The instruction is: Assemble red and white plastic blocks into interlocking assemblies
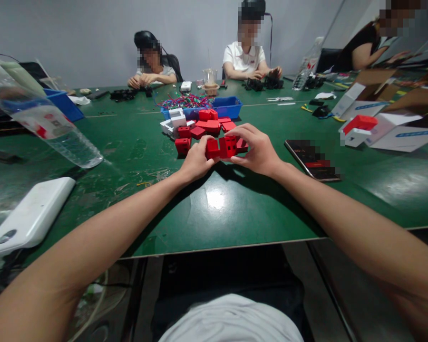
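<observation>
My left hand pinches a small red plastic housing between thumb and fingers. Beside it, my right hand grips another red housing that has small dark holes in its face. The two red parts sit side by side, close together; whether they are joined I cannot tell. Just behind my hands lies a pile of red housings, with several white housings at its left. One loose red block rests left of my left fingers.
A blue bin of coloured wires stands behind the pile. A phone and open cartons are at right. A plastic bottle and a white device are at left. Several people work across the table.
</observation>
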Tool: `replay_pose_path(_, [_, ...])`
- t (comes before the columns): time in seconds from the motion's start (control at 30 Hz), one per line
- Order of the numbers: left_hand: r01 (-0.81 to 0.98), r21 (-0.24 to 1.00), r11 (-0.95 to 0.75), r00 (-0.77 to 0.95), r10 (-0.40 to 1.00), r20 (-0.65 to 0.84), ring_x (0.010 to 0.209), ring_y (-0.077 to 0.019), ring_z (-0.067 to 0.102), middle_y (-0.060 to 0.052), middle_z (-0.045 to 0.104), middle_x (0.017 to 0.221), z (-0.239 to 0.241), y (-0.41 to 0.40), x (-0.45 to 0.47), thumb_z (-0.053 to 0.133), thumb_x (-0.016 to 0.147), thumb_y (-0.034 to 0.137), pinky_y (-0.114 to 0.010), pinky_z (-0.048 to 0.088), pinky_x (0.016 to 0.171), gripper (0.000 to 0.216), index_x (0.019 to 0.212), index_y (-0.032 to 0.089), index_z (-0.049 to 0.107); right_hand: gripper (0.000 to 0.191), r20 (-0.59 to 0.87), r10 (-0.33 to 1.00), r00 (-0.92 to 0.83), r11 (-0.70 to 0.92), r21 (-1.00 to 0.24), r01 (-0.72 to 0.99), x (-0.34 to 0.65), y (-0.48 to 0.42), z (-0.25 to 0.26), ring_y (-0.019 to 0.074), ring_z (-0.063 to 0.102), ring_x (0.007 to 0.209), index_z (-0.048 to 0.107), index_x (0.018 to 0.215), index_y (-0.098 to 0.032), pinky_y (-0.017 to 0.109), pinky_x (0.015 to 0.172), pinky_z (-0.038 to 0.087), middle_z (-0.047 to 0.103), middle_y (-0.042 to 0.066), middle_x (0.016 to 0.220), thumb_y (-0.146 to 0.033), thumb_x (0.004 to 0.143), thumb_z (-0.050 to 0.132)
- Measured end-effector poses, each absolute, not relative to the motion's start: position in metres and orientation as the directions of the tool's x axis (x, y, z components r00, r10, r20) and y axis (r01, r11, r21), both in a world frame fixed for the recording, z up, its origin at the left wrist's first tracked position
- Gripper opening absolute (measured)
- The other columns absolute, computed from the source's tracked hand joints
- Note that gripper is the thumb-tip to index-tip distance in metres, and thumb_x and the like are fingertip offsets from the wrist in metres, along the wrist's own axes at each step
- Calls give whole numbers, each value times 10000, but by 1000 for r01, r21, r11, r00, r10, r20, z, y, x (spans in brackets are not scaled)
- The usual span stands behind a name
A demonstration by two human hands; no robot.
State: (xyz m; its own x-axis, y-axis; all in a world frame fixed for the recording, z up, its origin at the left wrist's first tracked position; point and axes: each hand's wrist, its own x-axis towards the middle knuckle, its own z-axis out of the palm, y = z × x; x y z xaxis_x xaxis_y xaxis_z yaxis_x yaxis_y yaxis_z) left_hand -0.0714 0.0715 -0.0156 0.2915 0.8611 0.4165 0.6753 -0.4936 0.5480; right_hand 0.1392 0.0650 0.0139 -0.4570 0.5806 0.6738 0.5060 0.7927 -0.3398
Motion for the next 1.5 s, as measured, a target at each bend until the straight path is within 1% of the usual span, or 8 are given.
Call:
replay_pose_path(0.23, [668, 545, -507, 312, 855, 414, 998, -254, 669, -98, 683, 1142, -15, 71, -71, 713, 752, 207, -417, 534, 899, 495, 1197, 205, 496, 491, 676, 558, -482, 810, -318, 493, 139, 67, 13, 262, 602, 992, 642, 1084, -225, 403, 847, 508, 631, 98, 1086, -401, 672, 845])
replay_pose_path(0.4, [647, 563, -514, 269, 845, 463, 1026, -239, 669, -75, 682, 1162, -13, 71, -71, 673, 722, 125, -386, 529, 929, 514, 1200, 210, 503, 567, 644, 569, -510, 814, -355, 460, 138, 64, 14, 247, 597, 977, 648, 1091, -223, 375, 788, 533, 609, 97, 1095, -498, 647, 868])
replay_pose_path(0.57, [565, 578, -588, 226, 785, 577, 1103, -211, 649, -88, 646, 1264, -13, 70, -70, 619, 746, 87, -365, 502, 1003, 513, 1229, 196, 485, 519, 640, 532, -555, 841, -322, 434, 135, 64, 9, 232, 613, 940, 644, 1057, -212, 366, 796, 534, 621, 89, 1077, -427, 648, 881])
replay_pose_path(0.77, [566, 569, -597, 236, 778, 582, 1118, -199, 643, -74, 637, 1286, -10, 66, -68, 565, 755, 67, -353, 506, 1001, 537, 1260, 219, 465, 485, 613, 517, -597, 853, -308, 421, 133, 70, -1, 228, 635, 876, 653, 966, -202, 365, 792, 524, 648, 68, 997, -412, 609, 905])
replay_pose_path(1.0, [542, 568, -619, 230, 760, 608, 1234, -203, 589, -89, 562, 1399, -13, 67, -65, 495, 750, 47, -368, 512, 1035, 596, 1317, 219, 425, 286, 607, 518, -602, 848, -275, 453, 135, 73, -2, 212, 629, 839, 664, 915, -194, 354, 771, 526, 640, 79, 975, -335, 725, 826])
replay_pose_path(1.13, [522, 545, -656, 266, 733, 626, 1301, -216, 547, -98, 551, 1411, -12, 67, -65, 460, 710, 25, -399, 459, 1117, 633, 1318, 201, 440, 225, 625, 486, -611, 863, -234, 447, 134, 74, -6, 204, 624, 844, 653, 919, -193, 348, 761, 528, 629, 83, 991, -288, 758, 778])
replay_pose_path(1.37, [502, 600, -623, 236, 766, 598, 1253, -214, 570, -84, 568, 1387, -8, 63, -63, 474, 769, 116, -406, 475, 1088, 532, 1290, 222, 453, 226, 650, 444, -617, 888, -223, 403, 132, 75, -11, 209, 619, 868, 634, 967, -194, 348, 738, 525, 614, 88, 1022, -193, 753, 706])
replay_pose_path(1.5, [537, 564, -627, 207, 747, 632, 1212, -222, 583, -101, 599, 1322, -11, 65, -62, 504, 862, 214, -408, 470, 1071, 400, 1260, 201, 470, 255, 624, 474, -621, 871, -231, 433, 131, 74, -12, 203, 611, 879, 631, 991, -207, 347, 760, 520, 605, 75, 1028, -167, 748, 697])
